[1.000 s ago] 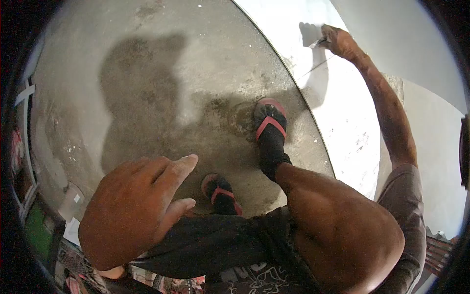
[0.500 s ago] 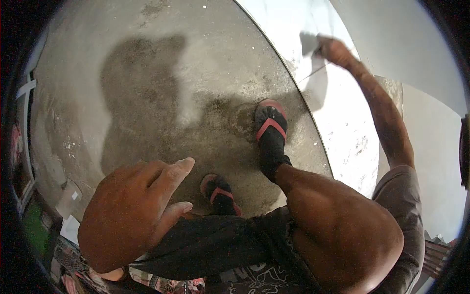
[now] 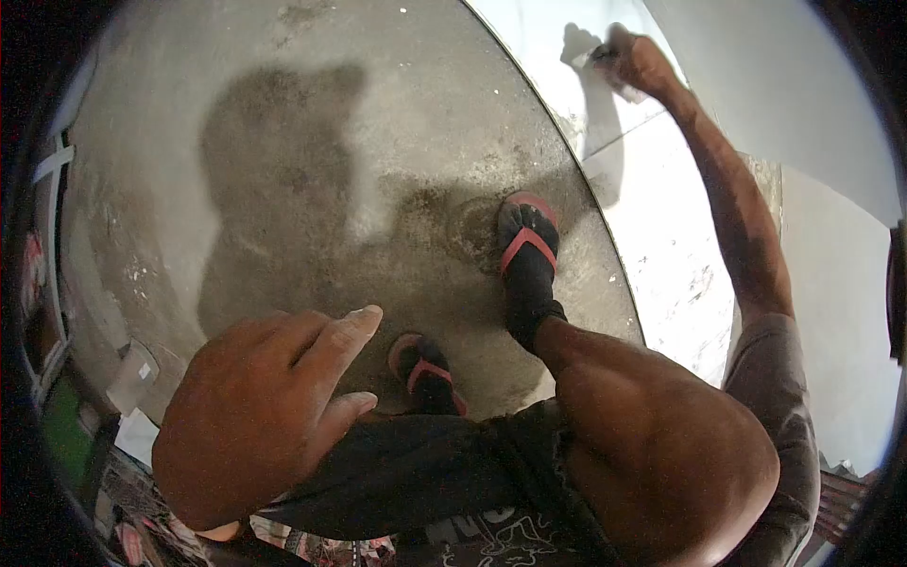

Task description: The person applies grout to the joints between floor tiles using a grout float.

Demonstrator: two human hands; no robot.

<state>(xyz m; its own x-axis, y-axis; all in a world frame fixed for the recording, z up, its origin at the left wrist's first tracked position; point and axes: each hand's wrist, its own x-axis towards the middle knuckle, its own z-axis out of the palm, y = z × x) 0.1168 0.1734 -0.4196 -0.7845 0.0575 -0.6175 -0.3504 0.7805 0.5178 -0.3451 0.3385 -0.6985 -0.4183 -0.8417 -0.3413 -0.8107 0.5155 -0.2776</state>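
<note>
My right hand is far out at the upper right, closed over the bright white tiled strip. A small dark thing shows at its fingertips, too blurred to name. The hand's shadow falls on the strip beside it. Close to me on the left, my left hand holds nothing that I can see. Its thumb and index finger are apart, and the index fingertip has pale dust on it. That hand hangs over my dark shorts; its other fingers are partly hidden.
My feet, in dark socks and red-strapped flip-flops, stand on the stained concrete floor. A pale wall rises along the right. At the left edge are a white frame, a light-coloured box and something green.
My right hand has moved farther away along the white strip, uncovering a thin dark line there. My left hand and feet have hardly moved.
</note>
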